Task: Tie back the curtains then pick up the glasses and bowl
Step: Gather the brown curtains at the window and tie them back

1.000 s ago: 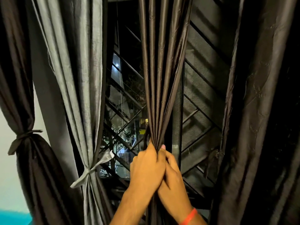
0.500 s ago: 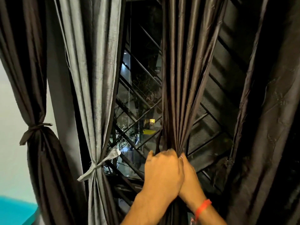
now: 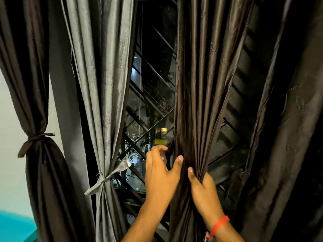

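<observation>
A dark brown curtain (image 3: 197, 84) hangs in the middle, gathered into a bunch at waist height. My right hand (image 3: 202, 186), with a red band on its wrist, pinches the gathered folds from the right. My left hand (image 3: 160, 173) is just left of the bunch with its fingers spread, its thumb touching the cloth. A grey curtain (image 3: 103, 84) to the left is tied with a grey strip (image 3: 106, 177). At the far left another dark curtain (image 3: 33, 75) is tied with a dark strip (image 3: 36, 138). No glasses or bowl are in view.
A further dark curtain (image 3: 288, 119) hangs loose at the right. Behind the curtains is a window with diagonal metal bars (image 3: 150, 128), dark outside with a few lights. A pale wall (image 3: 10, 137) and a turquoise surface (image 3: 15, 226) show at the lower left.
My left hand has let go of the gathered curtain and opened, shifting a little to the left. My right hand keeps its grip. The view has come closer and shifted left.
</observation>
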